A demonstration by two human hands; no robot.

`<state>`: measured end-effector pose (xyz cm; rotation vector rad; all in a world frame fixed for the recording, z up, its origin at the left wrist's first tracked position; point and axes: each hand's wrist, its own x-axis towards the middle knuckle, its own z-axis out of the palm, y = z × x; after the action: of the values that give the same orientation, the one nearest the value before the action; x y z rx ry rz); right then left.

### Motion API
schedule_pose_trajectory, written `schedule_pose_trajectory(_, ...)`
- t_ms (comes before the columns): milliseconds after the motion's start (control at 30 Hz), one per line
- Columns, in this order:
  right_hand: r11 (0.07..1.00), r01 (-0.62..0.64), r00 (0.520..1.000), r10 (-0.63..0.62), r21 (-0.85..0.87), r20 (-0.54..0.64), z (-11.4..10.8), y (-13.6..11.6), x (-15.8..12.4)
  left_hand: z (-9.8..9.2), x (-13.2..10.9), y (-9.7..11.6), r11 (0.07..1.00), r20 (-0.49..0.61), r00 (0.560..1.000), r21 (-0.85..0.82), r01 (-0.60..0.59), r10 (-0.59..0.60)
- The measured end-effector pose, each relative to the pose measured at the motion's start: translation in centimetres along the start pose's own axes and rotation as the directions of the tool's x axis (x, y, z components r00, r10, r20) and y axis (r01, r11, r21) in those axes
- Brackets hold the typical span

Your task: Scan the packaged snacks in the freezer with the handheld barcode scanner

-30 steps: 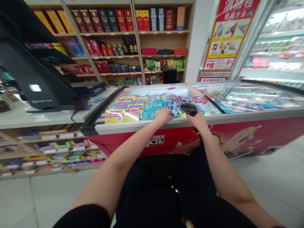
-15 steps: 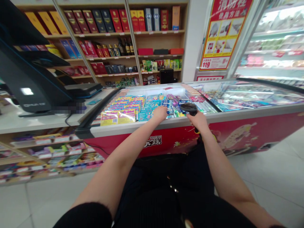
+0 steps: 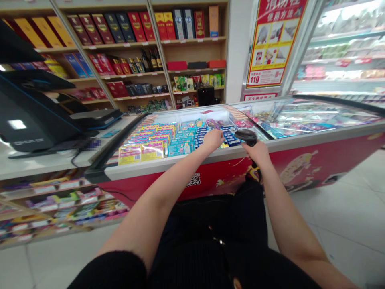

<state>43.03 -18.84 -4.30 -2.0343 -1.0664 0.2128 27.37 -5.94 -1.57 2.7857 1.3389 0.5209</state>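
My right hand (image 3: 258, 154) is wrapped around the handle of a black handheld barcode scanner (image 3: 246, 135). The scanner's head points toward the inside of the chest freezer (image 3: 180, 163), just above its front rim. My left hand (image 3: 213, 140) is over the blue ice cream packs (image 3: 203, 135), its fingers curled in. Whether anything is between those fingers is hidden. Left of it lie turquoise packs (image 3: 180, 148) and yellow-and-pink packs (image 3: 152, 151) in rows.
At the left, a counter (image 3: 15, 166) carries a dark point-of-sale machine (image 3: 33, 120). Behind the freezer rise wooden shelves (image 3: 192, 51) of boxes and bottles. A glass lid (image 3: 325, 114) covers the freezer's right part. A glass-fronted cooler (image 3: 345, 52) stands at far right.
My left hand has shifted right across the blue packs, uncovering more of them. The scanner has moved slightly right with my right hand. The view has also turned a little to the right.
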Motion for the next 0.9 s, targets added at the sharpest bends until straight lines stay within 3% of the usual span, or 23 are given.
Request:
schedule_pose_trajectory(233, 0.998, -0.063, 0.997, 0.063, 0.005, -0.040, -1.5, 2.9, 1.2, 2.6, 1.4, 4.3, 0.994, 0.081, 0.991, 0.008, -0.111, 0.110)
schedule_pose_trajectory(467, 0.992, -0.117, 0.992, 0.119, 0.052, -0.047, -2.3, 4.9, 1.7, 3.9, 2.3, 5.8, 0.991, 0.111, 0.991, 0.101, -0.083, 0.072)
schedule_pose_trajectory(667, 0.995, -0.098, 0.993, 0.098, 0.009, -0.064, -2.1, 5.3, 2.0, 3.6, 4.3, 5.9, 0.993, 0.160, 0.984, 0.073, -0.096, 0.083)
schedule_pose_trajectory(900, 0.996, -0.082, 0.995, 0.084, 0.043, -0.047, -2.4, 4.8, 1.8, 1.7, 7.1, 5.7, 0.998, 0.190, 0.982, -0.062, -0.006, 0.018)
